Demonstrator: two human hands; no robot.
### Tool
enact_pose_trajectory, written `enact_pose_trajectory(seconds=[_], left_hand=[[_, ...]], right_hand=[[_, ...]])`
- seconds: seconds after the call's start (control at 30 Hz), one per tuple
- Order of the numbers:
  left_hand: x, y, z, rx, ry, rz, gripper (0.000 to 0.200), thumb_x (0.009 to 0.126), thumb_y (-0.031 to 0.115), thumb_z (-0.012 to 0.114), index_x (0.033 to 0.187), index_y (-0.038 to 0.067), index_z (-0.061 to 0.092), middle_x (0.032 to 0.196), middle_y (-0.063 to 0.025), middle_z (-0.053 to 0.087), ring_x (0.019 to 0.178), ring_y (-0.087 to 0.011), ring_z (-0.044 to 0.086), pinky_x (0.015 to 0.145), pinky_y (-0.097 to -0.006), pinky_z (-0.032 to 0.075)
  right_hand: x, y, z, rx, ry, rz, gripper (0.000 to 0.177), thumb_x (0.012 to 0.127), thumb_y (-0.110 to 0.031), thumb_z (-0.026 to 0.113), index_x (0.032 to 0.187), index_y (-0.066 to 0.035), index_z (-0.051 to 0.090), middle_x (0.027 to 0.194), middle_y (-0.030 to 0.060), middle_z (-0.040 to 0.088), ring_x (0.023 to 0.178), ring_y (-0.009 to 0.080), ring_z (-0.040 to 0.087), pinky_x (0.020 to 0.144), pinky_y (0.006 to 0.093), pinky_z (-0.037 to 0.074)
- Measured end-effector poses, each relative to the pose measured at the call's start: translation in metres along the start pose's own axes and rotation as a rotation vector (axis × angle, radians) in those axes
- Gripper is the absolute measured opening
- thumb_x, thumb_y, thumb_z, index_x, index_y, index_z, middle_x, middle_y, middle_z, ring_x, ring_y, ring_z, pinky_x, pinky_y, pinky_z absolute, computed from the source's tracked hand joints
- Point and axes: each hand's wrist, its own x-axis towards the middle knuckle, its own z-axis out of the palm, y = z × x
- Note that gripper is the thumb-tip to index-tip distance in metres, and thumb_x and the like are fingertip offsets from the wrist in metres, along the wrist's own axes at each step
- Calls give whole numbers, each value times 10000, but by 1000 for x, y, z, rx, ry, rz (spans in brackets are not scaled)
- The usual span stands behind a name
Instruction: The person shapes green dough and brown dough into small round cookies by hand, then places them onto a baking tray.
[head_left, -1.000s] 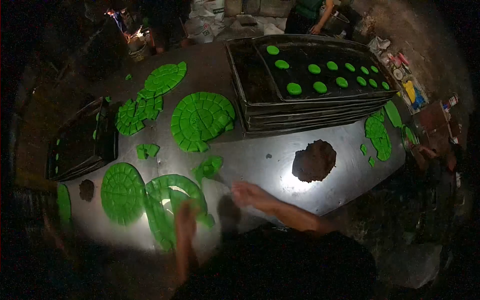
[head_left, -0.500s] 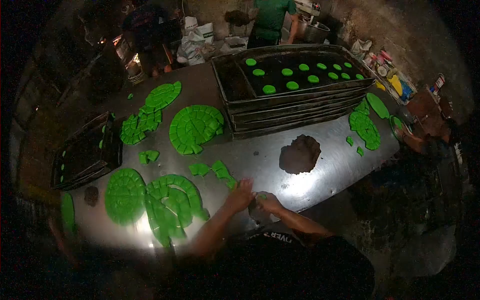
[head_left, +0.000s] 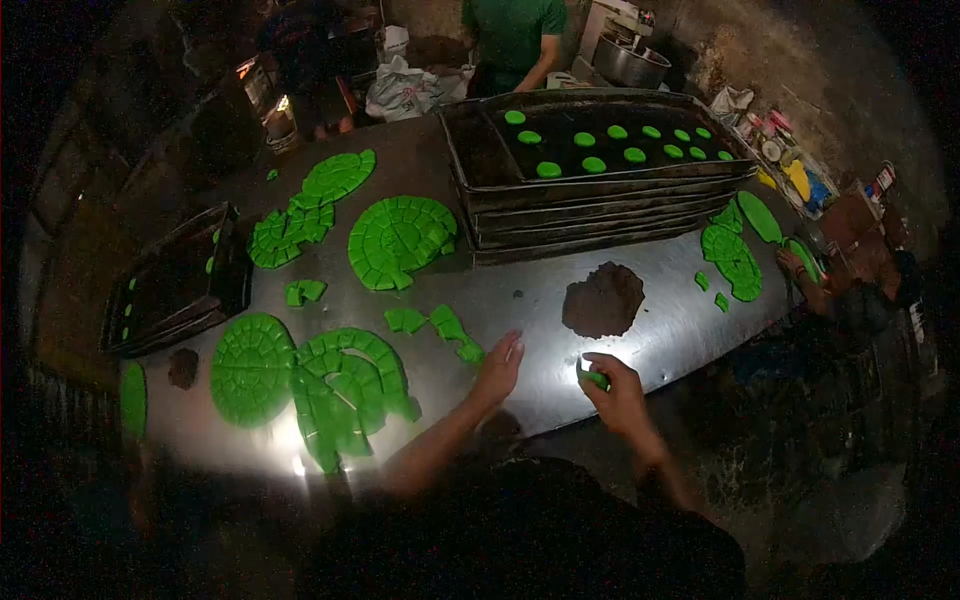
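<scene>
My right hand [head_left: 617, 392] is closed around a small green dough piece [head_left: 593, 377] just above the metal table [head_left: 520, 300], below a brown filling mound [head_left: 603, 299]. My left hand [head_left: 498, 367] hovers flat with fingers apart, holding nothing, right beside a few loose green dough wedges [head_left: 447, 328]. To the left lie scored green dough discs: a broken ring-shaped one [head_left: 350, 385] and a whole one [head_left: 250, 367].
A stack of dark baking trays [head_left: 600, 190] at the back carries several round green dough balls. More scored discs [head_left: 400, 240] lie mid-table. A second tray stack [head_left: 170, 285] sits at left. A person's hand [head_left: 800, 270] works at the right edge; another person [head_left: 515, 35] stands behind.
My hands were together at the table's front edge; now they have parted. The right moved right holding a green piece, the left stayed near the loose wedges.
</scene>
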Motion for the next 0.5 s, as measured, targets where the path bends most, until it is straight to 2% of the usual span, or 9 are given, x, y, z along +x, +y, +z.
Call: enact_pose_trajectory(seconds=[0.03,0.07,0.1,0.13,0.17,0.23,0.37,0.43,0.5], left_hand=[[-1,27,-2,-3,7,-10,414,961,333,392,1193,12,513,1214,-205,517,1153,-294,492,980,-397,382],[-3,57,-5,-323,73,-69,383,970,333,382,1084,9,551,1051,-162,565,993,-237,544,856,-339,429],[-3,77,-12,-643,146,-125,393,979,333,372,975,5,589,889,-118,613,832,-180,595,731,-282,475],[-5,86,-20,-645,165,-135,393,979,333,372,975,5,589,889,-118,613,832,-180,595,731,-282,475],[-7,91,-27,-649,220,-118,401,984,337,360,888,13,577,796,-71,579,739,-133,551,654,-266,442],[-9,109,-43,-619,373,-95,450,989,342,349,709,37,524,616,1,492,578,-75,455,523,-256,348],[-21,117,-56,-575,417,-55,468,987,355,346,706,31,532,605,-10,497,574,-80,458,513,-268,362],[-20,113,-43,-428,661,111,476,986,358,349,695,27,530,580,-12,486,561,-88,458,500,-271,361],[-22,110,-56,-511,563,127,472,983,351,358,679,27,517,581,-9,483,552,-92,447,502,-275,357]], right_hand=[[9,-3,20,95,166,-123,249,823,-88,637,1054,-7,589,896,106,559,833,205,572,705,308,466],[15,-11,37,192,328,-246,212,815,-67,639,1011,2,597,899,118,557,822,210,573,702,310,467],[20,-24,48,181,369,-338,196,816,-71,640,990,9,599,907,118,561,818,214,578,699,311,468],[25,-39,58,172,406,-431,182,818,-74,641,970,17,600,914,118,566,814,218,583,697,311,470],[28,-51,71,326,395,-483,176,814,-70,651,952,28,605,897,120,573,797,214,584,675,308,472],[27,-72,85,319,429,-514,179,814,-70,655,956,26,607,883,120,578,783,211,584,665,303,473],[49,-77,108,320,604,-651,128,816,-71,656,859,28,587,794,114,594,685,194,578,571,295,454],[62,-73,116,304,738,-713,158,817,-81,657,748,-6,536,648,103,561,537,182,526,489,294,413],[65,-74,121,315,693,-636,182,804,-92,674,712,-20,534,571,111,519,470,180,490,470,301,403]])
